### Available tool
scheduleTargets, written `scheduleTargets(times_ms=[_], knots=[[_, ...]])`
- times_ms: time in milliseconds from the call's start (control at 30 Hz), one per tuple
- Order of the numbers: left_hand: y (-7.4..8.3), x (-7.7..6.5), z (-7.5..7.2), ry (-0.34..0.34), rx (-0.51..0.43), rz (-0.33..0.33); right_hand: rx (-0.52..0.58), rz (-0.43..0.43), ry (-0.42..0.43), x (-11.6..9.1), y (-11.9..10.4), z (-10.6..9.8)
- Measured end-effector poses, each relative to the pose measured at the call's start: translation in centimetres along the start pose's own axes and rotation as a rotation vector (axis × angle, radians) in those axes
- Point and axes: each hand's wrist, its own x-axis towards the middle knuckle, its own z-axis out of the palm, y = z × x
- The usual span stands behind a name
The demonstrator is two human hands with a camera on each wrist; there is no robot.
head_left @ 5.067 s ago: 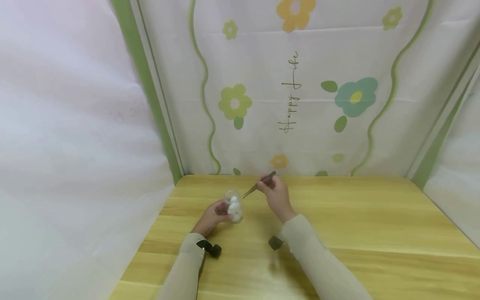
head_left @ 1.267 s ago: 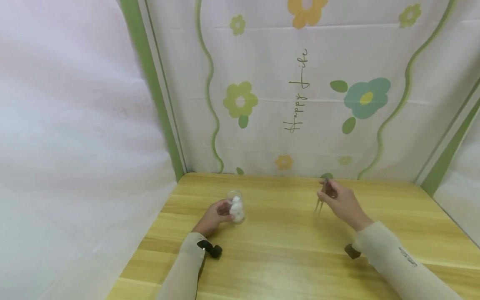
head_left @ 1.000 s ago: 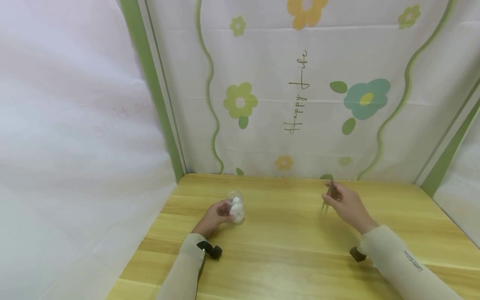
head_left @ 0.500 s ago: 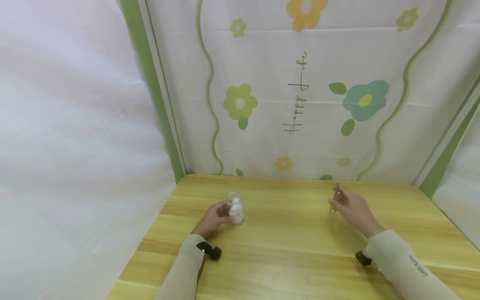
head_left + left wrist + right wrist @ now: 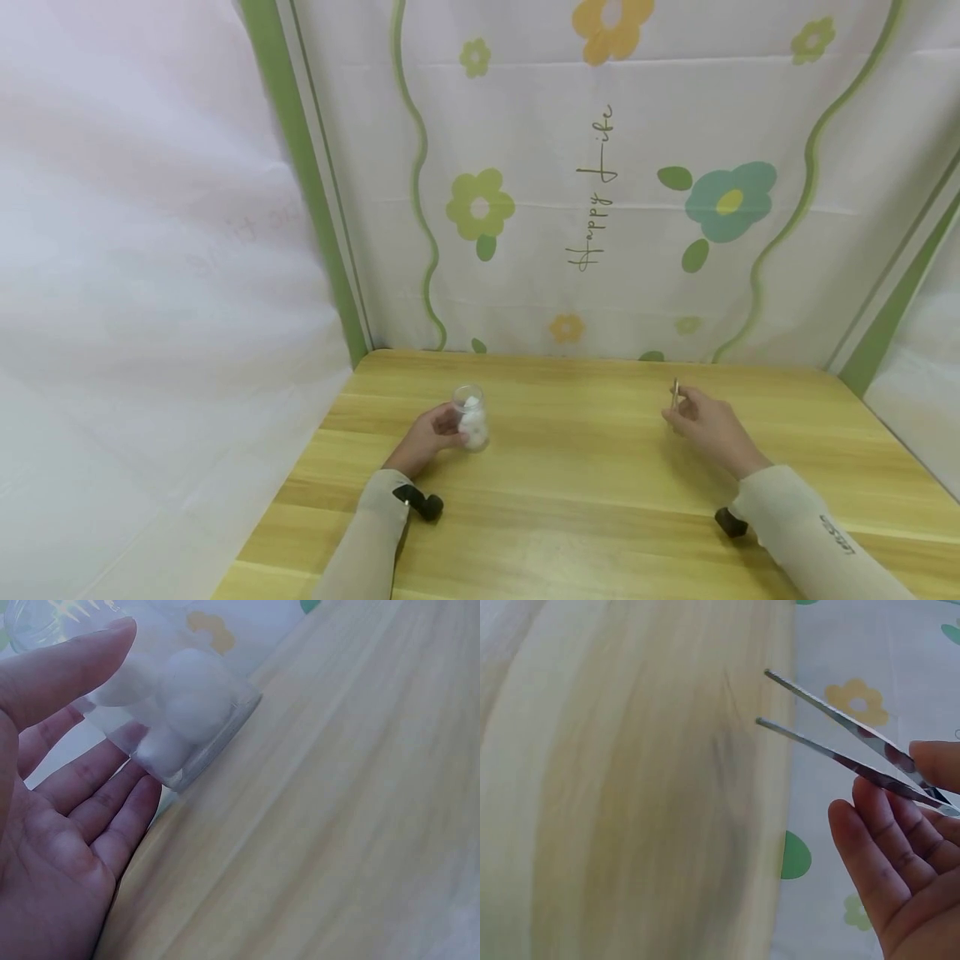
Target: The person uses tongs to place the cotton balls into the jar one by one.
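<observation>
My left hand (image 5: 423, 437) holds a small clear jar (image 5: 459, 393) on the left part of the wooden table, thumb on one side and fingers on the other. Soft-looking white balls (image 5: 191, 697), like cotton balls, fill the lower part of the jar, which has no lid on. In the left wrist view the jar tilts, its base close to the tabletop; whether it touches cannot be told. Well to the right, my right hand (image 5: 708, 425) pinches metal tweezers (image 5: 866, 735) between thumb and fingers. Their two prongs stand apart with nothing between the tips.
The wooden table (image 5: 570, 467) reaches back to a white curtain (image 5: 525, 125) printed with flowers and lettering. White fabric walls (image 5: 165, 250) hang at both sides. Each wrist wears a black camera mount (image 5: 420, 502).
My right hand has carried the tweezers from beside the jar's mouth far to the right; lately it shifts slightly right and nearer, and the tweezers turn. My left hand keeps the jar in place.
</observation>
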Motion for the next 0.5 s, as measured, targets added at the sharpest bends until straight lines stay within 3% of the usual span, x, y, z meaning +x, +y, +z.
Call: scheduleTargets(times_ms=[200, 500], knots=[[-1.6, 0.8, -0.3, 0.012, -0.007, -0.006, -0.035, 0.037, -0.035, -0.1, 0.6, 0.1], [-2.1, 0.7, -0.3, 0.028, 0.019, 0.011, -0.008, 0.126, -0.137, -0.7, 1.0, 0.5]])
